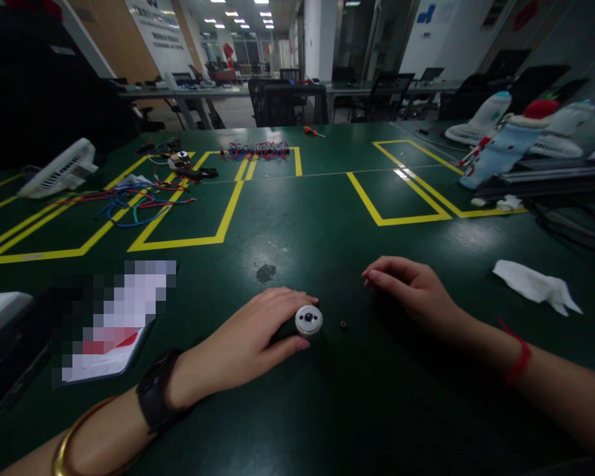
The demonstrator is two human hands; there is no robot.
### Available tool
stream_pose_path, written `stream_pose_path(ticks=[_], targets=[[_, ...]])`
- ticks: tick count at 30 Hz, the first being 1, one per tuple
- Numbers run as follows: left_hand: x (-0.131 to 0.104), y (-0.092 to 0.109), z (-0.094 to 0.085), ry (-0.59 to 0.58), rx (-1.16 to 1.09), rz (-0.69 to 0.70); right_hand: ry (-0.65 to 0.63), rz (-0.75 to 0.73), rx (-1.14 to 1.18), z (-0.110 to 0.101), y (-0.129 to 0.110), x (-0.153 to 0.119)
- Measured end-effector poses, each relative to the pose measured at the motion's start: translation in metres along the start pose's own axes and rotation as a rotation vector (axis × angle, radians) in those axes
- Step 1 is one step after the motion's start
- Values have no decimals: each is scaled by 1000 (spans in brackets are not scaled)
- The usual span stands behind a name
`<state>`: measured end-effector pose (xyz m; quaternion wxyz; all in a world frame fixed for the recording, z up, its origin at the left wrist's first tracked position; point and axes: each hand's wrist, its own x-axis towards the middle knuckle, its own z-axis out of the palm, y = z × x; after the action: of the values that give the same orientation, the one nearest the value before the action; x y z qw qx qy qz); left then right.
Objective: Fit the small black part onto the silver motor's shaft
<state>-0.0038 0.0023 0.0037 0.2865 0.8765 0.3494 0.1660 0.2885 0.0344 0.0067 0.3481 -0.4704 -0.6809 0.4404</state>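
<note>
My left hand lies low over the green table, thumb and fingers closed around a round metal part. That part looks like a small motor, its silver face up, with a dark centre and small holes. Just to its right, a tiny dark metal piece, perhaps a small gear or nut, rests on the tabletop. My right hand hovers or rests to the right, apart from both, fingers curled and the fingertips pinched together. Whatever is between those fingertips, if anything, is too small to make out.
A phone with a blurred screen lies left. Loose wires, a wire bundle and a screwdriver are farther back. At right are a crumpled tissue, a blue bottle-shaped object and white fans.
</note>
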Motion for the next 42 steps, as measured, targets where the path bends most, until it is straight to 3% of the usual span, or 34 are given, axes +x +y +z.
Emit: stream_pose_path(ticks=[4,9,16,20,24,30,37,42], targets=[[0,-1,1,1,3,5,-255,-227,-422,1,-7,-1],[0,-2,2,0,6,2,-393,-282,-559,6,-14,-7],[2,-2,3,4,11,8,-360,-323,-524,21,-19,-3],[2,-2,3,29,6,29,-305,-362,-350,25,-37,2],[1,-1,3,43,27,49,-296,-431,-356,34,-54,7],[1,0,4,48,28,57,-232,-469,-321,45,-55,10],[1,0,4,49,22,61,-269,-474,-350,48,-55,8],[2,1,2,42,7,50,-217,-443,-288,35,-53,6]])
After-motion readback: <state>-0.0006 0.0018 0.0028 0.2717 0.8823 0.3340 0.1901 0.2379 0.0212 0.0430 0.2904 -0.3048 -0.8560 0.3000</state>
